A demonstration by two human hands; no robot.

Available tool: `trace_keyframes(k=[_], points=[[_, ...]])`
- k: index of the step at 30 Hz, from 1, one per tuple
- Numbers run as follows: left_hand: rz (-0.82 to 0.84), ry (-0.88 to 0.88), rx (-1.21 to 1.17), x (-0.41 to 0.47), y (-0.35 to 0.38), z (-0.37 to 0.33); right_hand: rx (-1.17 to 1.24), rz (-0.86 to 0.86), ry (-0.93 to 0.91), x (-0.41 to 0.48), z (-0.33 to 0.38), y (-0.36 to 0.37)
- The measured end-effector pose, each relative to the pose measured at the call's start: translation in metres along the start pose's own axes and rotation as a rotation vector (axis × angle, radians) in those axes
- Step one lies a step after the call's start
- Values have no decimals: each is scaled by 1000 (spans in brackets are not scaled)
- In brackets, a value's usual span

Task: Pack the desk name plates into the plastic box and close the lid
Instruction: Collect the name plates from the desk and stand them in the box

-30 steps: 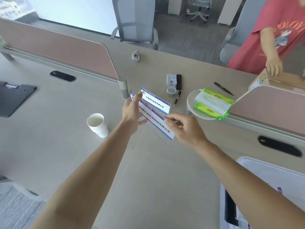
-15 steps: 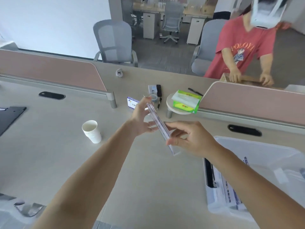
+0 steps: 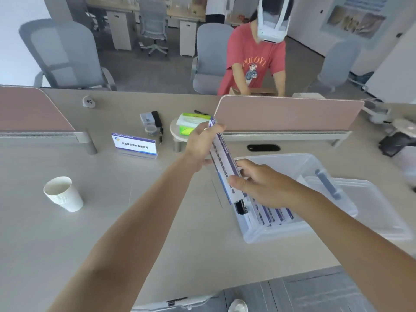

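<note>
A clear acrylic name plate [image 3: 222, 158] with a white and purple card is held between my two hands, tilted on edge. My left hand [image 3: 201, 147] grips its far end and my right hand [image 3: 258, 183] grips its near end, right at the left rim of the clear plastic box [image 3: 258, 235]. Several name plates [image 3: 272, 215] lie side by side inside the box. The lid [image 3: 371, 212] lies beside the box on its right. One more name plate [image 3: 134, 144] stands upright on the desk to the left.
A stack of white paper cups [image 3: 64, 194] stands at the left. A tissue pack on a small round stand [image 3: 186, 127], a pen and small items sit by the pink divider [image 3: 288, 113]. A person in a red shirt [image 3: 254, 61] works behind it.
Both hands carried the held name plate to the right, up to the box's left rim. The view swung right, so the box shows fully. One plate stayed standing on the desk.
</note>
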State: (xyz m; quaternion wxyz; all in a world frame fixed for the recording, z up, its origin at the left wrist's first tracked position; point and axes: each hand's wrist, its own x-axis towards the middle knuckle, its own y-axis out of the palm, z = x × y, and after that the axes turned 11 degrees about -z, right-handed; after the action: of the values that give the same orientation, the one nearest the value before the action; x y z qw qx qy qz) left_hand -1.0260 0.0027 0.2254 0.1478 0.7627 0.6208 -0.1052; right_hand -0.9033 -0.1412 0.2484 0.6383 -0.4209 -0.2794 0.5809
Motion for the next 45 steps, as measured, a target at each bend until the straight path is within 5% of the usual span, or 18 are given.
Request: trace_keyframes(k=[12, 22, 27, 45], points=[[210, 81, 206, -36, 173, 20, -6, -248, 114, -7, -125, -59], [223, 261, 553, -19, 283, 47, -127, -212, 136, -7, -232, -101], [214, 337, 598, 13, 295, 64, -178, -166, 142, 16, -255, -94], [373, 46, 833, 141, 299, 143, -247, 24, 293, 96, -325, -7]])
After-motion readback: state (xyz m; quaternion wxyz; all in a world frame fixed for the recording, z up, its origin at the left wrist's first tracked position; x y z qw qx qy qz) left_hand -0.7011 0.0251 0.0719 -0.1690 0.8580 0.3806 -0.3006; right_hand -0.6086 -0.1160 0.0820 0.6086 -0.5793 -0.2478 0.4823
